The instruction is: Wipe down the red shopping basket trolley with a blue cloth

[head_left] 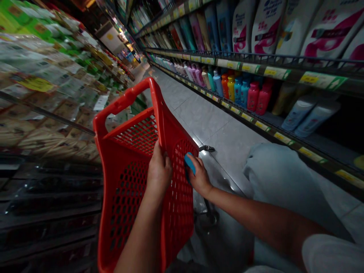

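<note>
A left hand (159,170) grips the edge of a red, perforated plastic shopping basket (179,204) in a grey-tiled aisle (196,110); the right hand (200,177) clasps a blue, rounded object (190,162) at its side.

On the right, blue words on a white bottle (267,26) look like "head & shoulders", a bit blurry. Pink Chinese letters sit under them, too fuzzy to read. A near price tag (322,80) has a white arrow on green. On the left, a yellow sign (36,84) has writing too smeary to read.
</note>
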The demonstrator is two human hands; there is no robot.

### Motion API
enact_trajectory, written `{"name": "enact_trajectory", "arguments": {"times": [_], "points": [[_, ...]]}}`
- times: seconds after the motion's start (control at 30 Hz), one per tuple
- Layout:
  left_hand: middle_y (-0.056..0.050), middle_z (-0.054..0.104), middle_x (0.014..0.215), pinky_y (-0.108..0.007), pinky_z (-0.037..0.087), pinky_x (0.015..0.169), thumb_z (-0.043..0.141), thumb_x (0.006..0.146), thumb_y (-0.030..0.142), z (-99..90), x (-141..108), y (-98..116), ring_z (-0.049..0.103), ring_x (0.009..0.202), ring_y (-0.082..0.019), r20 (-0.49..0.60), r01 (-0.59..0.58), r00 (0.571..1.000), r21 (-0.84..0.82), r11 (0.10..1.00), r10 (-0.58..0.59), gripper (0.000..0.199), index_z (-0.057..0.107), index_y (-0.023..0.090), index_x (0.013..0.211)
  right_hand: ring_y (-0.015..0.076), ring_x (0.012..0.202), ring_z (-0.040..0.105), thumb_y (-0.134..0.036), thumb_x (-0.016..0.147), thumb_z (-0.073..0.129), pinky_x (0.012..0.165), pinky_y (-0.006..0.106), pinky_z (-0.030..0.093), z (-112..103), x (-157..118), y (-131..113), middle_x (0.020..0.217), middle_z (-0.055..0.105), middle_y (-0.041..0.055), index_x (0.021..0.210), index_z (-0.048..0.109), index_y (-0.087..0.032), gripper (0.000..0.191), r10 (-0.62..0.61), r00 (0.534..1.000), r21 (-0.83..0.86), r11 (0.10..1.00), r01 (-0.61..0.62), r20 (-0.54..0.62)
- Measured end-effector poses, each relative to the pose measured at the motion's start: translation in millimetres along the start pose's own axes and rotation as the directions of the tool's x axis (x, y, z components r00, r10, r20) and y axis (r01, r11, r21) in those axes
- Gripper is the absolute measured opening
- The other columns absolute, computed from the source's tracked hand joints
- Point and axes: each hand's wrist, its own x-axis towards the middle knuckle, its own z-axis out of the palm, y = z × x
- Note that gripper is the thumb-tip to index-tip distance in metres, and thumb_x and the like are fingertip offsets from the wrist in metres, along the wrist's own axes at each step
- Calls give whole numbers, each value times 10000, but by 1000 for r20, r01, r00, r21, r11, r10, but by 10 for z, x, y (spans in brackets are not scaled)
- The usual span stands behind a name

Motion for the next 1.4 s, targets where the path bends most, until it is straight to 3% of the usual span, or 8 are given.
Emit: {"name": "enact_trajectory", "arguments": {"times": [0.2,0.37,0.57,0.77,0.97,1.1,1.2,1.4], "points": [[-172,426,1580,-469,365,1218,446,962,247,-105,-378,-77,405,1478,-256,12,-151,988,15,988,151,630,297,152,1566,278,1322,558,-300,897,551,1147,503,432,-180,112,-149,1418,589,164,1427,502,-160,550,188,973,81,981,-178,-136],[-89,210,1689,-505,281,1265,385,983,145,-158,-977,148,208,1563,-234,13,-385,923,51,922,384,676,172,297,1606,253,1335,559,-345,899,617,1130,444,467,-482,76,-913,1461,573,127,1439,488,-203,572,37,997,229,973,-19,-74],[-73,419,1600,-411,374,1228,486,997,292,-92,-1217,440,408,1477,-205,-18,-176,984,-267,948,178,594,318,288,1566,223,1151,675,-390,921,639,998,372,565,-793,-165,-1556,1286,694,77,1319,588,-238,429,53,995,390,917,-82,84],[-74,720,1229,-383,535,1047,656,891,377,-1,-1305,578,674,1143,-221,-87,132,967,-628,767,-238,323,715,207,1160,228,1193,651,-499,885,686,1060,409,529,-890,-190,-1503,1295,676,66,1269,609,-278,450,104,976,487,854,-185,189],[-57,716,1009,-366,539,957,583,924,319,50,-1277,661,658,992,-187,-120,27,988,-485,874,-97,189,730,200,935,204,1004,732,-394,785,792,943,372,590,-915,-225,-1625,1123,753,31,1239,625,-310,491,211,912,662,633,-402,352],[-72,669,1050,-390,519,974,569,933,325,-174,-1214,483,611,1056,-208,-147,-140,981,-95,986,125,204,743,244,1002,187,859,733,-343,752,790,820,344,612,-886,-101,-1376,1045,758,20,1210,654,-287,481,257,934,591,724,-356,248],[-114,614,1213,-433,512,1023,555,931,414,-325,-1088,204,599,1154,-243,-179,-54,982,75,996,67,387,655,223,1253,192,732,706,-305,734,747,743,376,615,-717,200,-933,935,756,17,1191,673,-254,467,293,936,433,831,-350,196],[-128,684,1174,-434,531,1006,348,993,437,-260,-885,-66,653,1125,-247,89,-1,996,1,1000,1,444,617,174,1230,249,1088,687,-285,768,719,1043,451,516,-162,687,-429,1182,734,95,1173,687,-193,417,187,982,212,960,-181,-7]]}}
